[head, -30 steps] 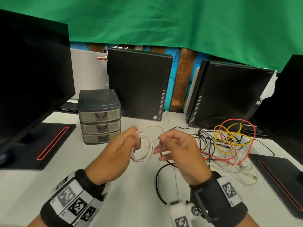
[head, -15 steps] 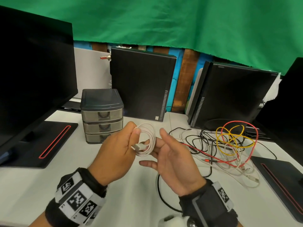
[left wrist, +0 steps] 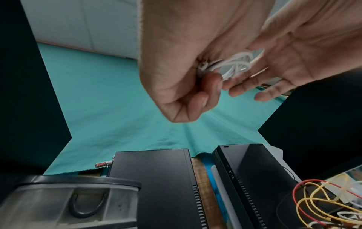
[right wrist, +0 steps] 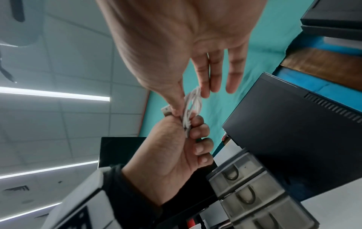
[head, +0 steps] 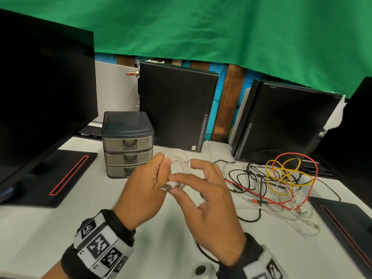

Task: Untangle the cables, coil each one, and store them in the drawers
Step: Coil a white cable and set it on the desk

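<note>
A white USB cable (head: 181, 163) is wound into a small coil and held above the table between both hands. My left hand (head: 161, 168) grips the coil's left side, thumb on top and fingers curled under it (left wrist: 235, 65). My right hand (head: 179, 184) pinches the cable's USB plug (head: 166, 187) between thumb and forefinger at the bottom of the coil, its other fingers straight (right wrist: 192, 106). The grey three-drawer unit (head: 127, 143) stands just behind my left hand with all drawers closed. A tangle of black, white, red and yellow cables (head: 281, 178) lies on the table to the right.
Two black computer cases (head: 177, 109) stand upright behind the drawers and the tangle. A monitor on a black base (head: 60, 176) is at the left, and another base (head: 346, 224) at the right. A black cable loops under my right wrist.
The loose tail has been wound onto the coil. My right hand went from an open palm beside the coil to pinching the USB plug. Both hands drifted slightly right.
</note>
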Demonstrator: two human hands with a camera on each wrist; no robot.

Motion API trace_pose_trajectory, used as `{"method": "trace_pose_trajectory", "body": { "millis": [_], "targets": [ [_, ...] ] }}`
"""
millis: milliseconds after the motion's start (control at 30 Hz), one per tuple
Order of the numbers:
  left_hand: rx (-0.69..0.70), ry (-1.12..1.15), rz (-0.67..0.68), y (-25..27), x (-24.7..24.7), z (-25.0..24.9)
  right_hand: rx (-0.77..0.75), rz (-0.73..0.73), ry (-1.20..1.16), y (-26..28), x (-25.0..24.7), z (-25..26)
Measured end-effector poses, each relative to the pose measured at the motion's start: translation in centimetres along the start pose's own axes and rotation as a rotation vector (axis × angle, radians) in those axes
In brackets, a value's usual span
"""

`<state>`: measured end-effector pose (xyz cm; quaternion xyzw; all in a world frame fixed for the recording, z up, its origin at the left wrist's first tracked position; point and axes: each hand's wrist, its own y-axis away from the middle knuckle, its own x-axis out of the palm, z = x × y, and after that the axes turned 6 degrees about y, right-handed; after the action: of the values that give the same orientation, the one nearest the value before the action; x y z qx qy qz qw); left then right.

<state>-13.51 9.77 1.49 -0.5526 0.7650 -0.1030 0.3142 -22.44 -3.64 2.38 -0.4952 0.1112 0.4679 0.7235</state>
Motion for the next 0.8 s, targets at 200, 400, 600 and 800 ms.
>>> {"method": "trace_pose_trajectory", "body": {
  "millis": [200, 400, 600, 800],
  "targets": [
    [-0.021, -0.134, 0.018, 0.1, -0.1, 0.0, -0.19, -0.052, 0.076, 0.6, -0.7, 0.5],
    [-0.174, 0.241, 0.079, -0.2, -0.2, -0.7, -0.379, 0.136, 0.136, 1.5, -0.7, 0.0],
    [-0.117, 0.258, 0.057, -0.3, -0.3, -0.8, -0.159, 0.153, -0.082, 0.8, -1.5, 0.0],
    [0.023, 0.168, 0.053, -0.1, -0.1, -0.4, 0.398, 0.063, -0.634, -2.1, -3.6, -1.6]
  ]
}}
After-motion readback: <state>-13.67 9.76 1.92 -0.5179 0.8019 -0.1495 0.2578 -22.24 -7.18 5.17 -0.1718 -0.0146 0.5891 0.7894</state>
